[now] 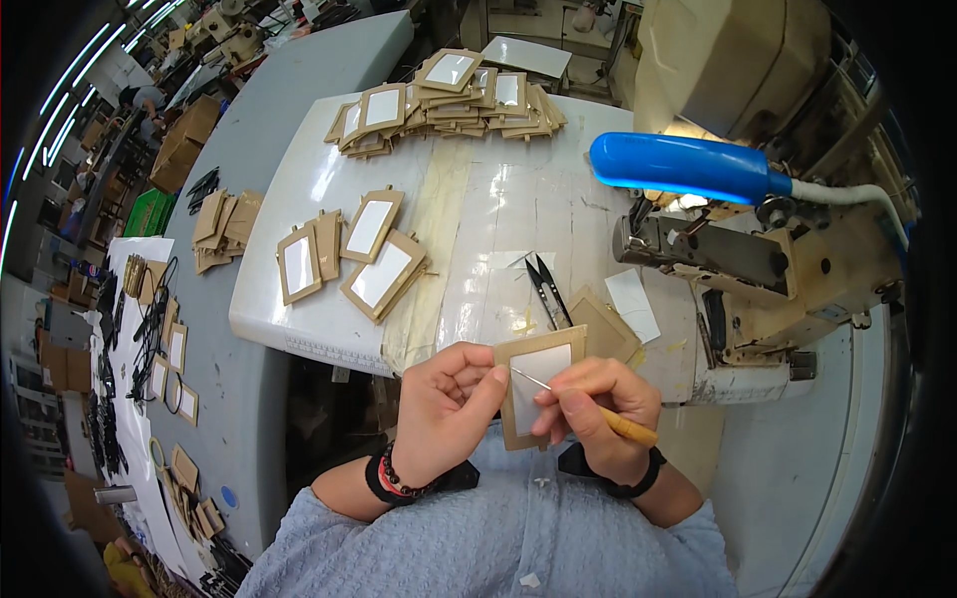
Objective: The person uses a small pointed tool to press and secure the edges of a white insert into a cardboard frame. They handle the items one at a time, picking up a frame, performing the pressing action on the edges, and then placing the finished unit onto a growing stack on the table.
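Note:
My left hand pinches the left edge of a tan card holder with a white window, held upright close to my shirt. My right hand grips an awl by its yellow wooden handle. The awl's thin metal shaft crosses the white window, its point close to my left thumb. Just beyond the holder lie black thread snips on the table, their blades apart. Partly hidden behind my right hand are another tan piece and a white card.
A sewing machine with a blue lamp stands at the right. Several finished-looking holders lie left of centre, and a large heap fills the table's far side. More tan pieces rest on the grey table.

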Demonstrator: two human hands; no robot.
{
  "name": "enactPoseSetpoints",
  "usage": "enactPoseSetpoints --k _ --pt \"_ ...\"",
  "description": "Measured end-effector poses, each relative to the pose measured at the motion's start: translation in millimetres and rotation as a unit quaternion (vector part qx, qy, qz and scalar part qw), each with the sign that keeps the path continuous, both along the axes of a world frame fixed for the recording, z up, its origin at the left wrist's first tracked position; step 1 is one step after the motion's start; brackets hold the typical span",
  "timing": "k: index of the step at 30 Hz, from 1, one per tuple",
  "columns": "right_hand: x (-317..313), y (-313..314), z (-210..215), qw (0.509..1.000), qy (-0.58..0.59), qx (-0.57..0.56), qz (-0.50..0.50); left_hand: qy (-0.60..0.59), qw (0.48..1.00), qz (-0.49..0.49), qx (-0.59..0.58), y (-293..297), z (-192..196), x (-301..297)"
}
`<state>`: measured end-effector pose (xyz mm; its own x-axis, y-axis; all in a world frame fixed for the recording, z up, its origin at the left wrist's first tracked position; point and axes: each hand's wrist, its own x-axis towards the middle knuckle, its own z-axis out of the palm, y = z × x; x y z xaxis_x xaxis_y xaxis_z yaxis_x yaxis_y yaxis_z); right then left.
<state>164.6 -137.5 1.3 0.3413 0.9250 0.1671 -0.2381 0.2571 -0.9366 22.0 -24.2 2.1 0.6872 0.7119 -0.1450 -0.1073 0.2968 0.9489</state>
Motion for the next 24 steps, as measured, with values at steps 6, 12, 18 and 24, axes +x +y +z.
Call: enactPoseSetpoints --k 6,12,18,24 --pt "0.6 1.1 -0.7 1.0 0.001 0.005 0.004 0.001 1.0 0.001 0.0 -0.1 1.8 0.1" --pt "0.9 0.7 0.2 1.0 0.006 0.003 0.007 0.002 1.0 -0.001 -0.001 -0.7 3.3 -0.2" --pt "-0.4 1.2 0.0 1.0 0.002 0.001 -0.003 0.0 1.0 -0.005 -0.001 -1.0 3.0 -0.4" --pt "-1.9 0.6 0.5 0.999 -0.034 -0.005 -0.019 0.0 1.0 0.0 0.005 -1.5 1.1 -0.2"
